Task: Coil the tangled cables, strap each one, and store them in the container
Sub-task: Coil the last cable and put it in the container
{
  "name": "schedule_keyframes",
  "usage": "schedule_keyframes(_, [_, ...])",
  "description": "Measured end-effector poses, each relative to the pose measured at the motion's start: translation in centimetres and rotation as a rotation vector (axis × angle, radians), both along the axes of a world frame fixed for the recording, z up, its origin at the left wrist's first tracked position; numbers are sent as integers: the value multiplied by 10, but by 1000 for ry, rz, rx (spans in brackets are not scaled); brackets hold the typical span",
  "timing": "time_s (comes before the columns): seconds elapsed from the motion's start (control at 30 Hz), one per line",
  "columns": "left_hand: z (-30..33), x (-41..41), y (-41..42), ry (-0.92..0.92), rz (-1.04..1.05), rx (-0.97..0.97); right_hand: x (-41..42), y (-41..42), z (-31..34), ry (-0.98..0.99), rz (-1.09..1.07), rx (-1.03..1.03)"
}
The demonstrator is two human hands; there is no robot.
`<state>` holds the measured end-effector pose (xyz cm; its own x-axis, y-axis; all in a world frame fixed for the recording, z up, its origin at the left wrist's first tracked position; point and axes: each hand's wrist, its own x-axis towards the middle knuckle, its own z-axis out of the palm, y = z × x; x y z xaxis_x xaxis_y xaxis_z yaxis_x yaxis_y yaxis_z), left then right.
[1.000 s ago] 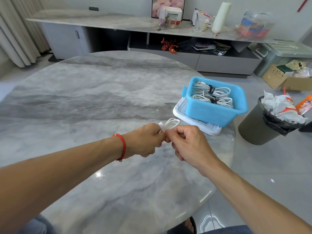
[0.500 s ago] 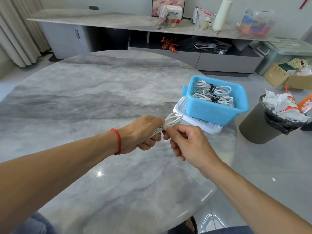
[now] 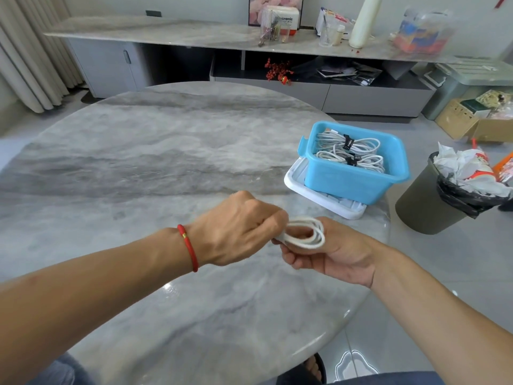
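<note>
A white cable coil (image 3: 305, 233) hangs in the air above the round marble table (image 3: 155, 162), held between both hands. My left hand (image 3: 238, 229), with a red cord at the wrist, grips the coil's left end with curled fingers. My right hand (image 3: 338, 254) has turned palm up under the coil, and its fingers curl round the loops. To the far right, a blue container (image 3: 347, 182) stands on its white lid (image 3: 297, 184) near the table's edge. Inside it lie white coiled cables (image 3: 333, 140) bound with black straps.
The table's right edge runs just past my right hand. Beyond it, on the floor, stands a dark bin (image 3: 424, 209) full of paper. A long sideboard (image 3: 222, 34) with clutter lines the far wall. Cardboard boxes (image 3: 466, 120) sit at the far right.
My right hand has rolled from knuckles-up to palm-up under the coil and moved right. The coil has tipped flatter and lies across its fingers. My left hand keeps its grip.
</note>
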<state>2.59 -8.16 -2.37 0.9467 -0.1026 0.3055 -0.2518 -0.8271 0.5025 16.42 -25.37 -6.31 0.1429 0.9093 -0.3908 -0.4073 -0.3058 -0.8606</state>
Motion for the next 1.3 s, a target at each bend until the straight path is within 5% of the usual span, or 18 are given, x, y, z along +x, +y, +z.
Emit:
schedule_keyframes(0.3, [-33,-6,-30,218,-99,302,9,-6,5,-553,102,-142])
schedule_keyframes(0.63, [-42,3,-29,601,96,83,-15,2,14,-1391,-111,-305])
schedule_keyframes(1.0, [-38,9,-22,711,296,-659,-27,7,19,-1448,-267,-214])
schedule_keyframes(1.3, [-35,9,-28,679,533,-970,-37,15,5,-1340,-376,-64])
